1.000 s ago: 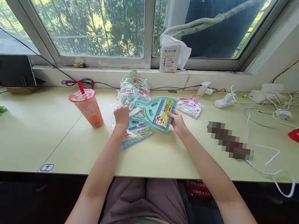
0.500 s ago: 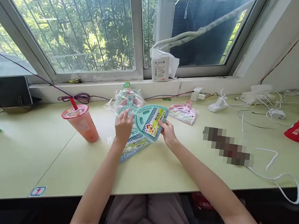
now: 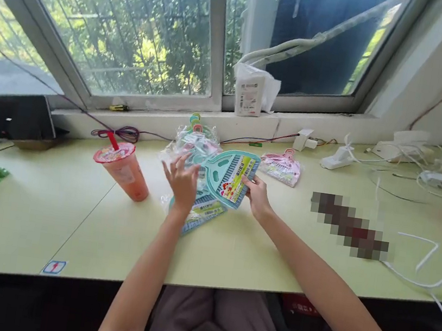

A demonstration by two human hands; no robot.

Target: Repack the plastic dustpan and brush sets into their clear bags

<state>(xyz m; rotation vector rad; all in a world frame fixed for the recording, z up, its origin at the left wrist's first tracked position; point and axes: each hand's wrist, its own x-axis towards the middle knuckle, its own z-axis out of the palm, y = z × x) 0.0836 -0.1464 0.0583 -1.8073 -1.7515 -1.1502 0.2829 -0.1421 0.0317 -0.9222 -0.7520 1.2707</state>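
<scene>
My right hand (image 3: 258, 195) grips a small teal dustpan-and-brush set (image 3: 224, 169) by its bristle edge, tilted above the table. A yellow label with printed characters covers part of its front. My left hand (image 3: 184, 185) is raised beside the set's handle end with its fingers spread. Whether its thumb touches the handle I cannot tell. Below lies a second set (image 3: 204, 210) with blue bristles and a similar label. Clear plastic wrapping (image 3: 169, 150) and more brush sets with green and pink handles are heaped behind my left hand, partly hidden.
A pink drink cup (image 3: 125, 171) with a red straw stands to the left. Behind to the right lies a pink dustpan set (image 3: 282, 167). A power strip (image 3: 337, 157), white cables and a blurred-out object (image 3: 350, 227) occupy the right side. A tissue pack (image 3: 251, 96) stands on the sill.
My left hand's fingers have spread and its hold near the handle has loosened. My right hand still holds the teal set. The view has shifted slightly.
</scene>
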